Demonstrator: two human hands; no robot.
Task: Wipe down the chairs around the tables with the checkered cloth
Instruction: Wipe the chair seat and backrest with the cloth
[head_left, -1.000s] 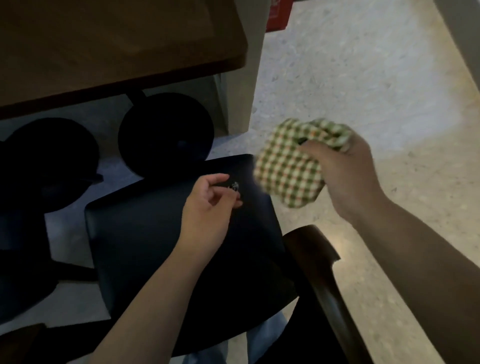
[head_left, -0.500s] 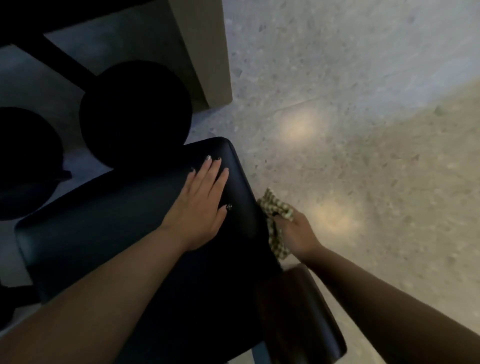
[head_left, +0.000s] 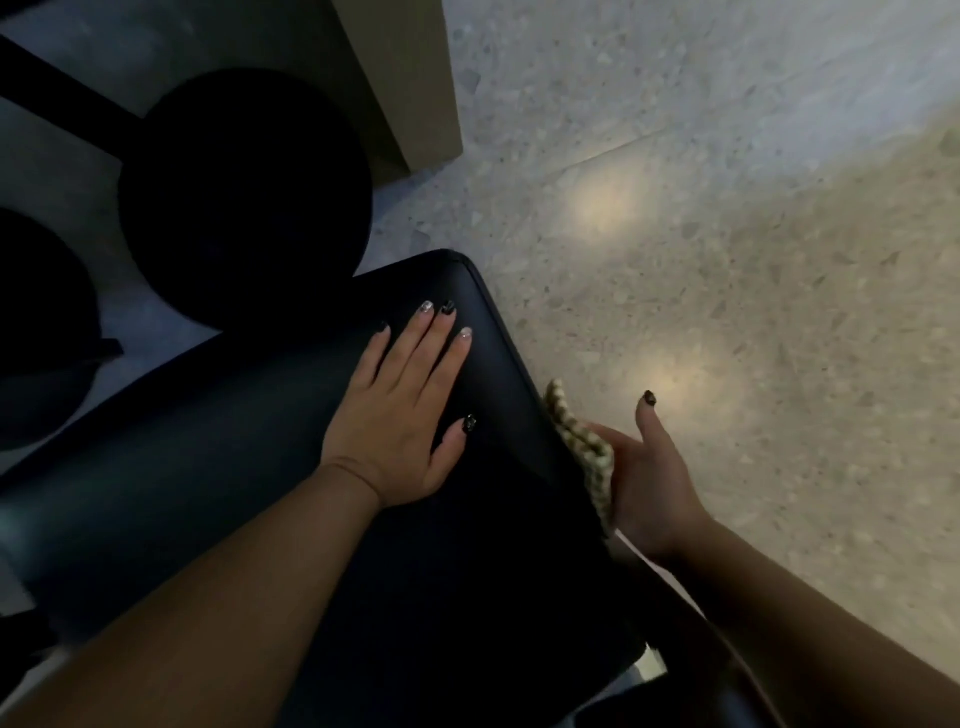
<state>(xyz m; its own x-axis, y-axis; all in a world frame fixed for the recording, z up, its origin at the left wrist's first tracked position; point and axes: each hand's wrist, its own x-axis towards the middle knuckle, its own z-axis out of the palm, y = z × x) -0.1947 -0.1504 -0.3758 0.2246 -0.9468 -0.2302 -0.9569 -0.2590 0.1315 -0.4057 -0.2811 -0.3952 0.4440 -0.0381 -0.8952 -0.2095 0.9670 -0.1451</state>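
Observation:
A black padded chair seat (head_left: 260, 493) fills the lower left of the head view. My left hand (head_left: 400, 415) lies flat on it near the front right corner, fingers straight and together. The checkered cloth (head_left: 582, 447) is bunched against the seat's right side edge. My right hand (head_left: 649, 483) presses it there from the outside. That hand's thumb sticks out forward, away from the cloth. Its fingers run down behind the cloth and are mostly hidden, as is most of the cloth.
Two dark round shapes, one large (head_left: 244, 197) and one at the left edge (head_left: 41, 332), sit on the floor beyond the seat. A beige pillar base (head_left: 400, 78) stands at the top. Speckled terrazzo floor (head_left: 753, 260) spreads to the right.
My right hand brought the cloth down from above the seat to its right side edge. My left hand went from curled above the seat to flat on it. The view tilted down.

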